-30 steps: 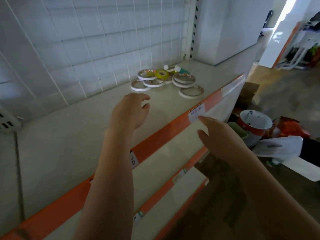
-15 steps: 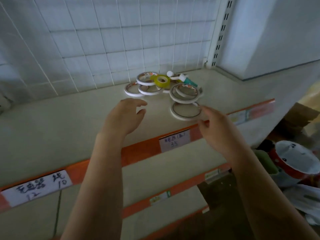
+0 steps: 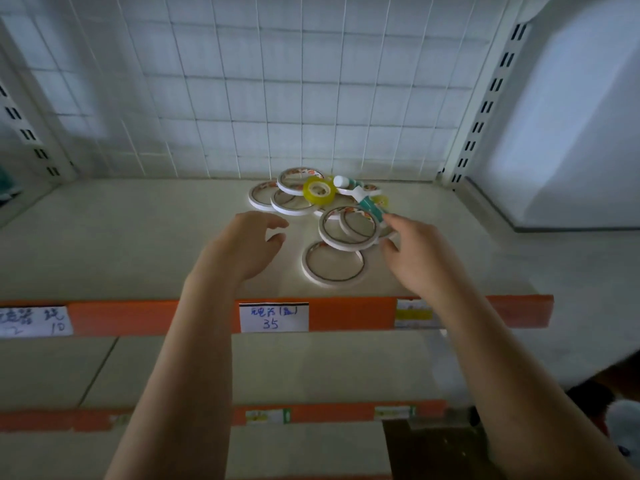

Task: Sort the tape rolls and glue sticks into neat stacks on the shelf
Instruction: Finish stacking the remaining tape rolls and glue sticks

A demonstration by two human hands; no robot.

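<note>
Hands [image 3: 329, 251] nearer half-hidden tape rolls [image 3: 332, 216]

Dim, bluish indoor light. A pale bright patch glows on the plain white wall panel [image 3: 568, 133] at upper right. The beige metal shelf [image 3: 121, 244] sits in soft shadow. Wide-angle distortion bends the white slotted upright post [image 3: 485, 98], and edges and lower corners blur.
</note>
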